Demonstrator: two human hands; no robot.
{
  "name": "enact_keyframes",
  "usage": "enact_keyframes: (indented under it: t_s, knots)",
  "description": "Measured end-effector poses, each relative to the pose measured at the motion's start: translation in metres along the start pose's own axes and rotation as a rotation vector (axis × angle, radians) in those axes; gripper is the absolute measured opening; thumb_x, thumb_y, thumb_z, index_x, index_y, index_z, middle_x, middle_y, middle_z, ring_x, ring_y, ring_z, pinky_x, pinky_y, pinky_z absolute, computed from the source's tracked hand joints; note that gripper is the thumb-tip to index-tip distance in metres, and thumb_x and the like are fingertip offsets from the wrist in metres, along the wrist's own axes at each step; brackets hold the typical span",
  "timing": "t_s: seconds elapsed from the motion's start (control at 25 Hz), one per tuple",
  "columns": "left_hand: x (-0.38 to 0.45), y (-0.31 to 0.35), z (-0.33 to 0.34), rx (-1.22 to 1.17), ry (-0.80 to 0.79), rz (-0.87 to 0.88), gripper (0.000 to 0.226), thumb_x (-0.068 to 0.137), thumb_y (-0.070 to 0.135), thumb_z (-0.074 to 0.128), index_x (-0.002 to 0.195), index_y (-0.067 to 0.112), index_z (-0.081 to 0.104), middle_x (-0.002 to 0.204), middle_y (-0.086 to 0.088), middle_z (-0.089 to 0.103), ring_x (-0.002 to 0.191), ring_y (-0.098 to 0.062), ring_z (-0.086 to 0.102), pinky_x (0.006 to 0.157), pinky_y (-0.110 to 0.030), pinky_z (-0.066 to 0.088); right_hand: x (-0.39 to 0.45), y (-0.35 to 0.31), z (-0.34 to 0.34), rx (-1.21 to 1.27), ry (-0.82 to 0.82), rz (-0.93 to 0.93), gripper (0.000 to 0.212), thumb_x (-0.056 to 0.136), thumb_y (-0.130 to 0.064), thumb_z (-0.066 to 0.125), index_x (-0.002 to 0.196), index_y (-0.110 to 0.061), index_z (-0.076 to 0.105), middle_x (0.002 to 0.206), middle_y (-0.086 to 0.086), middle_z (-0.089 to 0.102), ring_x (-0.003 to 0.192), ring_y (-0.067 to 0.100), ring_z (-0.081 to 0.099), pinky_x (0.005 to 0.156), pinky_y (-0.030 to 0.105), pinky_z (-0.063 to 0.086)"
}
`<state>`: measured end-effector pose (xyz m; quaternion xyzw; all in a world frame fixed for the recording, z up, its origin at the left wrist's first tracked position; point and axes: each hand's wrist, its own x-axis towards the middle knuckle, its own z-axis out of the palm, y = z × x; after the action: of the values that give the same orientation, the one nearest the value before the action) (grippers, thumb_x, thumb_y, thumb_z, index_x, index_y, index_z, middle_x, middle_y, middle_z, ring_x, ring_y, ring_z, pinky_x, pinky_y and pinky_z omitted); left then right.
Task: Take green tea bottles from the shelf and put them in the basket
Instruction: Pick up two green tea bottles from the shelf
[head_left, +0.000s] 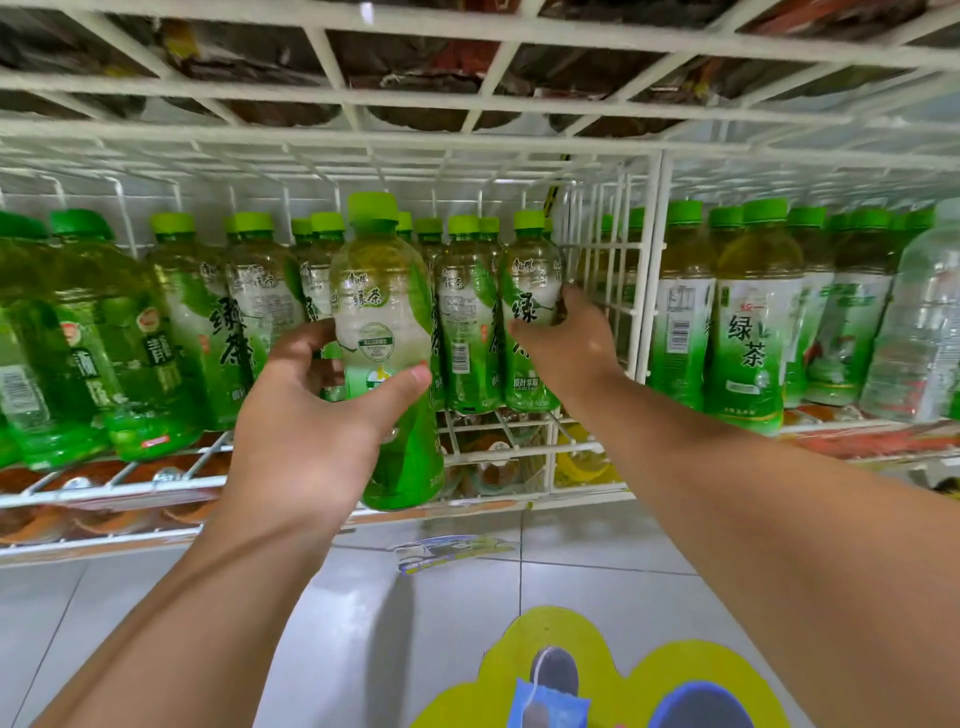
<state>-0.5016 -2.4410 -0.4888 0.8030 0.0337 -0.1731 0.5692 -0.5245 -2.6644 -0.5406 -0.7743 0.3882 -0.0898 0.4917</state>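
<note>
Gripping one green tea bottle (387, 332) each, both hands (311, 415) by the shelf's front edge (493, 452).

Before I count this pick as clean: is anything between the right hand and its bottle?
No. The right hand already wraps the end bottle; the wire divider stands just beside it.
</note>
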Motion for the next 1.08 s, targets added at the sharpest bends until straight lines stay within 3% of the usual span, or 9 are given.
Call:
enact_keyframes:
  t_s: [0.12, 0.36, 0.48, 0.56, 0.68, 0.8, 0.88, 1.0, 1.08]
  knots:
    - [0.002, -0.007, 0.002, 0.005, 0.000, 0.002, 0.060, 0.073, 0.045, 0.086, 0.126, 0.037, 0.059, 0.108, 0.007, 0.069, 0.067, -0.005, 0.069, 0.043, -0.013, 0.040, 0.013, 0.009, 0.007, -0.051, -0.003, -0.008, 0.052, 0.091, -0.026, 0.075, 0.137, -0.016, 0.053, 0.106, -0.007, 0.058, 0.098, 0.018, 0.061, 0.073, 0.024, 0.046]
    - [0.005, -0.016, 0.005, -0.020, 0.008, -0.017, 0.065, 0.069, 0.049, 0.087, 0.126, 0.036, 0.059, 0.110, 0.004, 0.070, 0.080, -0.017, 0.073, 0.061, -0.028, 0.045, 0.020, 0.020, 0.017, -0.090, 0.046, -0.016, 0.050, 0.085, -0.033, 0.078, 0.130, -0.021, 0.057, 0.117, 0.008, 0.065, 0.101, 0.029, 0.068, 0.068, 0.028, 0.051]
    - [0.000, -0.011, 0.007, -0.046, -0.005, -0.016, 0.060, 0.073, 0.047, 0.085, 0.123, 0.037, 0.054, 0.104, 0.016, 0.063, 0.086, -0.009, 0.069, 0.061, -0.026, 0.046, 0.009, 0.008, 0.008, -0.149, 0.012, 0.019, 0.079, 0.084, -0.036, 0.081, 0.150, -0.018, 0.041, 0.141, 0.007, 0.054, 0.124, 0.027, 0.057, 0.088, 0.027, 0.048]
    - [-0.002, -0.008, 0.007, -0.055, -0.013, -0.008, 0.058, 0.074, 0.047, 0.085, 0.122, 0.039, 0.053, 0.104, 0.021, 0.062, 0.097, -0.008, 0.066, 0.074, -0.031, 0.053, -0.013, -0.006, 0.000, -0.173, 0.022, -0.004, 0.087, 0.085, -0.040, 0.080, 0.154, -0.015, 0.033, 0.147, 0.007, 0.044, 0.120, 0.023, 0.051, 0.093, 0.025, 0.041]
    - [-0.004, -0.004, 0.009, -0.041, -0.017, 0.001, 0.067, 0.072, 0.051, 0.086, 0.130, 0.039, 0.056, 0.115, 0.014, 0.069, 0.105, -0.018, 0.069, 0.090, -0.040, 0.055, -0.057, -0.022, -0.011, -0.094, -0.011, -0.097, 0.072, 0.088, -0.049, 0.074, 0.148, -0.021, 0.045, 0.144, -0.002, 0.046, 0.117, 0.011, 0.051, 0.100, 0.026, 0.042]
    - [-0.007, 0.000, 0.014, -0.039, -0.020, 0.030, 0.070, 0.070, 0.054, 0.085, 0.132, 0.038, 0.055, 0.116, 0.015, 0.068, 0.107, -0.018, 0.069, 0.091, -0.040, 0.055, -0.089, -0.040, -0.007, 0.149, -0.281, 0.010, 0.073, 0.079, -0.069, 0.069, 0.139, -0.029, 0.058, 0.133, -0.010, 0.063, 0.119, 0.009, 0.061, 0.104, 0.036, 0.050]
    - [-0.009, 0.001, 0.018, -0.028, -0.017, 0.062, 0.063, 0.074, 0.050, 0.082, 0.129, 0.038, 0.053, 0.107, 0.023, 0.062, 0.103, -0.017, 0.068, 0.083, -0.034, 0.053, -0.097, -0.047, 0.001, 0.209, -0.391, 0.091, 0.083, 0.066, -0.077, 0.070, 0.134, -0.032, 0.063, 0.130, -0.012, 0.066, 0.119, 0.010, 0.063, 0.105, 0.042, 0.051]
    - [-0.012, -0.003, 0.021, 0.037, -0.042, 0.123, 0.066, 0.078, 0.038, 0.080, 0.136, 0.039, 0.048, 0.105, 0.021, 0.059, 0.091, -0.009, 0.068, 0.068, -0.026, 0.051, -0.094, -0.050, 0.008, 0.151, -0.406, 0.082, 0.048, 0.074, -0.058, 0.080, 0.110, -0.027, 0.074, 0.103, -0.009, 0.077, 0.097, 0.012, 0.073, 0.092, 0.043, 0.059]
    - [-0.013, -0.006, 0.018, 0.107, -0.092, 0.176, 0.078, 0.073, 0.047, 0.077, 0.143, 0.040, 0.044, 0.112, 0.017, 0.063, 0.098, -0.005, 0.066, 0.080, -0.031, 0.056, -0.091, -0.049, 0.010, 0.174, -0.345, 0.093, 0.043, 0.070, -0.048, 0.085, 0.101, -0.020, 0.075, 0.094, -0.001, 0.078, 0.089, 0.020, 0.075, 0.087, 0.047, 0.061]
